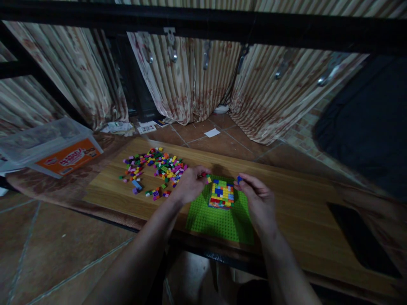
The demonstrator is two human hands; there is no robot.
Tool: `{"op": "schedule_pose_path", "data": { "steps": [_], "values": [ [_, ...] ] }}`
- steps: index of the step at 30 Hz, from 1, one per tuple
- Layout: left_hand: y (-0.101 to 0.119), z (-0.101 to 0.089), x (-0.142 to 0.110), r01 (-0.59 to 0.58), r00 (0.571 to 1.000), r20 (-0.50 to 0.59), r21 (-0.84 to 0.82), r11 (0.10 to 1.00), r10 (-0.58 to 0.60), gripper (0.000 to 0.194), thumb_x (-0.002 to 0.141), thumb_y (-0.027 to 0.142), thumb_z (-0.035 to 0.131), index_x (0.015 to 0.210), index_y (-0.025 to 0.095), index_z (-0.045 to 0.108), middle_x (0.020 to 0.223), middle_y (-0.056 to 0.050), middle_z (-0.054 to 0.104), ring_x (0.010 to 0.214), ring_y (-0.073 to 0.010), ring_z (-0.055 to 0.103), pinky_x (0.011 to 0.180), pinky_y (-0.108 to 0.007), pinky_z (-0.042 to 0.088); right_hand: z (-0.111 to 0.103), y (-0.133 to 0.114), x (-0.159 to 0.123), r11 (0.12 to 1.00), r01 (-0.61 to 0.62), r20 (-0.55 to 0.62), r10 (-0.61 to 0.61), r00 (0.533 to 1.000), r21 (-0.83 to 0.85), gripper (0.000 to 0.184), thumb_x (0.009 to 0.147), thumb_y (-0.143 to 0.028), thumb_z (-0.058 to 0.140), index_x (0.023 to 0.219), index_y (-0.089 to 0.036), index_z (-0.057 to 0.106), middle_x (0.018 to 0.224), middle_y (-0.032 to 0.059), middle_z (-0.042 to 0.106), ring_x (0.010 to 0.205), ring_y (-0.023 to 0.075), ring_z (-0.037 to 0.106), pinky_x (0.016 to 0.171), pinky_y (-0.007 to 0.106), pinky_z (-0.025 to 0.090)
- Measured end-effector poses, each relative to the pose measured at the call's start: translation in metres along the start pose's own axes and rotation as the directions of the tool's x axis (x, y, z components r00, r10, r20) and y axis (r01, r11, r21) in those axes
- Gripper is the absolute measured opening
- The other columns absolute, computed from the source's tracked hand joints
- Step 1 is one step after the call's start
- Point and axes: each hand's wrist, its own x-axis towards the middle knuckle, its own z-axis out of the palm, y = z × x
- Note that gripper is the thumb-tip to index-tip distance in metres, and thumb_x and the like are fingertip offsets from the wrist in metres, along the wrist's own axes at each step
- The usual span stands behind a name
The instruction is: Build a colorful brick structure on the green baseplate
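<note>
A green studded baseplate (219,226) lies on the wooden table. Near its far edge stands a square block built of multicoloured toy bricks (226,195), with a blue patch on its mostly yellow top. Just left of this build, my left hand (190,184) is closed, with a small red brick and a yellow brick (209,179) at its fingertips. On the other side, my right hand (260,201) pinches a small blue brick (239,180) between thumb and finger. Both hands are slightly apart from the build.
Loose bricks (165,168) of many colours are spread over the table (111,190) left of my hands. A black flat slab (362,241) lies at the right end. Further left stands a clear plastic bin (54,146) with an orange label. Striped curtains (197,84) hang behind.
</note>
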Motion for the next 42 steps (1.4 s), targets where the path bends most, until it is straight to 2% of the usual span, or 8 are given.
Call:
{"op": "schedule_pose_path", "data": {
  "steps": [4,9,14,22,27,34,38,42],
  "values": [
    [0.003,0.000,-0.001,0.010,1.000,-0.010,-0.030,1.000,-0.010,0.025,0.071,0.013,0.061,0.094,0.015,0.069,0.082,-0.004,0.069,0.073,-0.0156,0.061,0.068,-0.027,0.047,0.000,-0.003,0.002,0.979,-0.050,0.029,0.045,0.999,0.195,0.019,0.075,-0.028,0.071,0.094,-0.027,0.073,0.091,0.0016,0.074,0.082,0.0171,0.068,0.083,0.038,0.053],
    [0.001,0.002,0.000,0.013,1.000,0.000,-0.096,0.995,-0.013,0.026,0.072,0.014,0.062,0.097,0.015,0.068,0.089,-0.005,0.071,0.076,-0.0154,0.062,0.072,-0.028,0.048,-0.001,-0.005,0.003,0.974,-0.076,0.053,0.066,0.996,0.213,0.021,0.072,-0.028,0.074,0.093,-0.027,0.072,0.088,0.0015,0.073,0.085,0.0183,0.068,0.084,0.039,0.053],
    [0.001,0.004,0.000,0.026,1.000,0.001,-0.114,0.993,-0.026,0.028,0.071,0.013,0.060,0.098,0.015,0.069,0.088,-0.004,0.070,0.074,-0.0144,0.061,0.070,-0.027,0.048,0.001,-0.006,0.001,0.974,-0.096,0.049,0.088,0.995,0.204,0.019,0.071,-0.027,0.074,0.090,-0.026,0.073,0.087,0.0011,0.072,0.079,0.0164,0.067,0.077,0.035,0.053],
    [0.024,0.002,-0.008,0.145,0.988,-0.002,-0.282,0.948,-0.152,0.026,0.074,0.015,0.053,0.093,0.017,0.072,0.087,-0.004,0.070,0.072,-0.0127,0.058,0.059,-0.022,0.040,-0.005,-0.019,0.004,0.853,-0.279,0.137,0.243,0.960,0.441,0.010,0.071,-0.027,0.069,0.081,-0.025,0.072,0.087,0.0010,0.068,0.069,0.0105,0.059,0.052,0.019,0.047],
    [0.033,0.004,-0.015,0.216,0.971,0.195,-0.459,0.862,-0.140,0.024,0.076,0.020,0.060,0.097,0.018,0.071,0.089,-0.005,0.069,0.071,-0.0121,0.059,0.059,-0.022,0.042,0.007,-0.020,-0.001,0.937,-0.213,0.174,0.169,0.970,0.277,0.013,0.072,-0.033,0.073,0.082,-0.024,0.073,0.059,-0.0055,0.052,0.042,0.0038,0.031,0.035,0.016,0.020],
    [0.038,0.006,-0.020,0.286,0.898,0.440,-0.550,0.785,-0.019,0.050,0.069,0.022,0.076,0.116,0.019,0.060,0.094,-0.005,0.069,0.082,-0.0139,0.064,0.074,-0.025,0.048,0.011,-0.024,-0.012,0.996,-0.084,0.421,0.073,0.904,0.007,0.025,0.083,-0.042,0.063,0.103,-0.029,0.073,0.067,-0.0022,0.060,0.058,0.0100,0.050,0.053,0.022,0.042],
    [0.040,0.007,-0.020,0.343,0.890,0.448,-0.524,0.779,-0.090,0.061,0.068,0.027,0.079,0.123,0.018,0.055,0.086,-0.004,0.068,0.072,-0.0124,0.063,0.067,-0.024,0.046,0.004,-0.027,-0.015,0.999,-0.026,0.475,0.040,0.879,-0.036,0.028,0.087,-0.040,0.059,0.108,-0.025,0.071,0.061,-0.0031,0.056,0.055,0.0092,0.048,0.055,0.023,0.042],
    [0.043,0.012,-0.020,0.343,0.915,0.375,-0.532,0.774,-0.148,0.056,0.066,0.032,0.080,0.116,0.016,0.060,0.086,-0.004,0.067,0.073,-0.0115,0.062,0.066,-0.023,0.044,0.003,-0.028,-0.014,0.998,0.059,0.410,-0.045,0.911,-0.022,0.019,0.086,-0.035,0.062,0.099,-0.023,0.070,0.063,-0.0038,0.056,0.057,0.0086,0.048,0.056,0.022,0.042]
  ]
}}
